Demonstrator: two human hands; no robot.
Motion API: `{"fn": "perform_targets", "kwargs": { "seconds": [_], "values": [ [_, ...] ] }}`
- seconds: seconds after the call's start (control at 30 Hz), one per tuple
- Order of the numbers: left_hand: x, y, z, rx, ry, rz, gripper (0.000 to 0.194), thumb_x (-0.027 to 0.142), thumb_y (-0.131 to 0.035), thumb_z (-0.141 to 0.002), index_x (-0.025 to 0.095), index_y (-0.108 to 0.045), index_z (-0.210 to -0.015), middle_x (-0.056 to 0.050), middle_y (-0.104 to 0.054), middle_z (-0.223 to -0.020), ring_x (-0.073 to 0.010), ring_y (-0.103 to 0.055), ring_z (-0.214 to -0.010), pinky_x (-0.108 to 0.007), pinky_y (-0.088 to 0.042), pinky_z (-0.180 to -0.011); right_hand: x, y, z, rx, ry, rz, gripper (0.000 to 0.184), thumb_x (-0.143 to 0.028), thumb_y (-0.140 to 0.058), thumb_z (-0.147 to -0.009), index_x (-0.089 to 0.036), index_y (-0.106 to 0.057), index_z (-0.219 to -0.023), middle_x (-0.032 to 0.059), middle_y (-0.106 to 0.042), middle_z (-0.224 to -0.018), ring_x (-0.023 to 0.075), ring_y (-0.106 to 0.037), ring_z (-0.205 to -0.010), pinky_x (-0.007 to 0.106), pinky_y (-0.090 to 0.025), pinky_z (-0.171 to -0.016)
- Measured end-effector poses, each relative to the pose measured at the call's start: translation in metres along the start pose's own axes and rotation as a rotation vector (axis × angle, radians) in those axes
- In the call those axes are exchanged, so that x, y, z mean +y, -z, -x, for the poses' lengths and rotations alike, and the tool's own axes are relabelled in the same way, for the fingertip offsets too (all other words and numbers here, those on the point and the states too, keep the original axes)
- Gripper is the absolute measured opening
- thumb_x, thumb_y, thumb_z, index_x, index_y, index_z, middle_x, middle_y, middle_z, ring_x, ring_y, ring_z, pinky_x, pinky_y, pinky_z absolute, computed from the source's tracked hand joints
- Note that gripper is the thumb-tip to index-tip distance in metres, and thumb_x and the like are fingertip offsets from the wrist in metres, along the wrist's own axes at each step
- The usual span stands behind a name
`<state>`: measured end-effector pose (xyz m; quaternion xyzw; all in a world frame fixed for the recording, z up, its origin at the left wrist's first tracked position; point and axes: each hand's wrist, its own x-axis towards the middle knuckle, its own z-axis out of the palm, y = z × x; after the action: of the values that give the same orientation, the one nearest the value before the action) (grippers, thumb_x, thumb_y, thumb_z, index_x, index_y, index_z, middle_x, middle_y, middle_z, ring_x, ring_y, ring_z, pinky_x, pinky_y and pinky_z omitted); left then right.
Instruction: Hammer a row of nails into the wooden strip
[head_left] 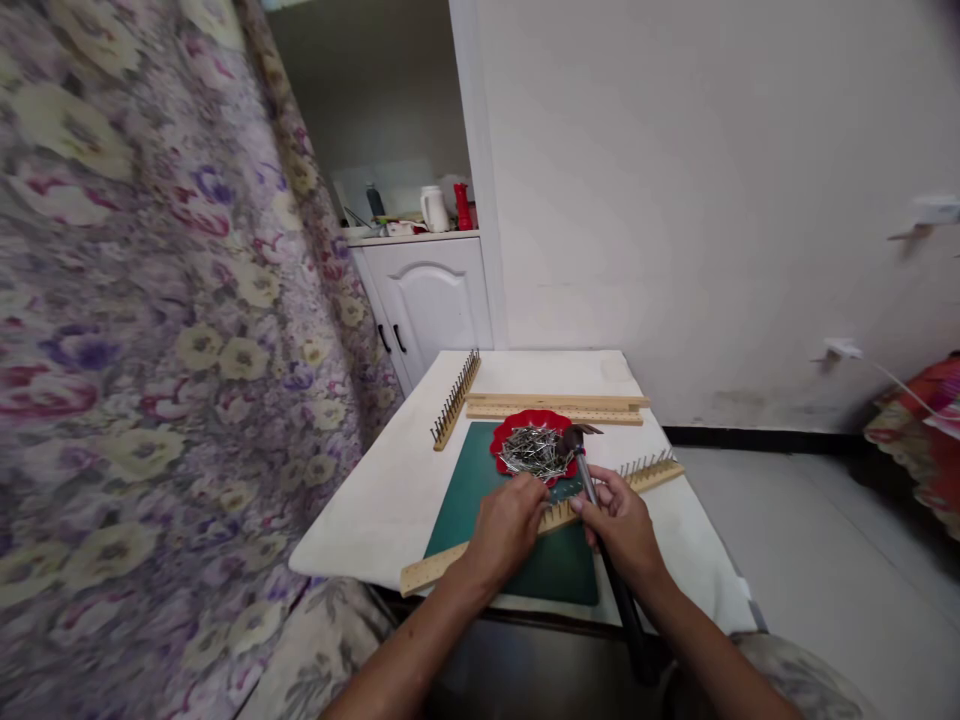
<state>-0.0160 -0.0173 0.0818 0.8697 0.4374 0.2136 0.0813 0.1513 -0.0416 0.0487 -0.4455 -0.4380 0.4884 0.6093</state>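
Note:
My right hand (624,525) is wrapped round the shaft of a claw hammer (588,482). The hammer's head points away from me and its dark handle hangs past the table's near edge. Fingers curled together, my left hand (508,530) is closed at a wooden strip (433,571); whatever it pinches is hidden. This strip lies slantwise across a green mat (555,580). Nails (646,466) stand up from its right half, while small holes show at its left end. Just beyond my hands, a red scalloped dish (498,449) holds a heap of loose nails (534,450).
At the table's far left lies another strip studded with nails (456,398). Several bare wooden strips (555,408) lie behind the dish. The white-covered table (360,525) stands near a wall, with a floral curtain (187,350) on the left and a white cabinet (435,300) behind.

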Motion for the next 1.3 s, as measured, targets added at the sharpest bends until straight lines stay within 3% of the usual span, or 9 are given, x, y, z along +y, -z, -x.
{"fn": "perform_targets", "kwargs": {
  "seconds": [0.2,0.37,0.6,0.77,1.03,1.3],
  "values": [
    [0.011,-0.013,0.015,-0.011,0.064,0.033,0.016,0.019,-0.04,-0.088,0.019,-0.053,-0.079,-0.002,-0.058,-0.082,-0.0137,-0.055,-0.074,-0.022,-0.037,-0.063,0.001,-0.003,0.009,-0.04,0.017,0.047,0.04,-0.024,-0.064,-0.073,-0.019,-0.05,-0.111,-0.0082,-0.053,-0.061,0.0052,-0.042,-0.034,0.016,-0.032,-0.032],
    [0.021,-0.025,0.027,0.025,0.162,0.087,0.011,0.014,-0.047,-0.082,0.02,-0.055,-0.081,-0.001,-0.06,-0.081,-0.0144,-0.056,-0.074,-0.023,-0.036,-0.062,0.0,-0.006,0.018,-0.045,0.067,0.244,0.039,-0.02,-0.057,-0.078,-0.024,-0.051,-0.116,-0.0076,-0.051,-0.062,0.0077,-0.042,-0.039,0.018,-0.037,-0.036],
    [0.026,-0.024,0.034,0.046,0.166,0.193,0.016,0.015,-0.047,-0.081,0.022,-0.062,-0.081,-0.003,-0.063,-0.082,-0.0161,-0.058,-0.075,-0.024,-0.04,-0.064,-0.001,-0.013,0.028,-0.105,0.077,0.307,0.04,-0.019,-0.056,-0.078,-0.025,-0.051,-0.118,-0.0043,-0.054,-0.066,0.0122,-0.049,-0.048,0.02,-0.043,-0.04],
    [0.01,-0.019,0.038,0.078,0.207,0.283,0.016,0.017,-0.047,-0.08,0.02,-0.061,-0.075,-0.003,-0.063,-0.075,-0.0157,-0.057,-0.07,-0.024,-0.039,-0.064,-0.005,-0.014,0.03,-0.135,0.082,0.268,0.039,-0.023,-0.057,-0.079,-0.024,-0.052,-0.118,-0.0014,-0.06,-0.071,0.0127,-0.05,-0.049,0.02,-0.042,-0.04],
    [-0.04,-0.032,0.052,0.237,0.54,0.622,0.017,0.032,-0.056,-0.075,0.016,-0.062,-0.075,0.002,-0.06,-0.064,-0.0127,-0.053,-0.061,-0.02,-0.038,-0.057,-0.01,-0.006,0.026,-0.072,0.046,0.149,0.039,-0.027,-0.058,-0.08,-0.022,-0.051,-0.118,-0.0052,-0.054,-0.066,0.0076,-0.043,-0.04,0.018,-0.037,-0.036],
    [-0.04,-0.045,0.051,0.284,0.476,0.548,0.02,0.032,-0.054,-0.077,0.016,-0.065,-0.072,-0.001,-0.062,-0.071,-0.015,-0.055,-0.069,-0.023,-0.04,-0.063,-0.006,-0.005,0.025,-0.078,0.011,0.134,0.04,-0.027,-0.06,-0.078,-0.022,-0.052,-0.116,-0.0059,-0.053,-0.063,0.0073,-0.042,-0.037,0.018,-0.035,-0.035]
  ]
}}
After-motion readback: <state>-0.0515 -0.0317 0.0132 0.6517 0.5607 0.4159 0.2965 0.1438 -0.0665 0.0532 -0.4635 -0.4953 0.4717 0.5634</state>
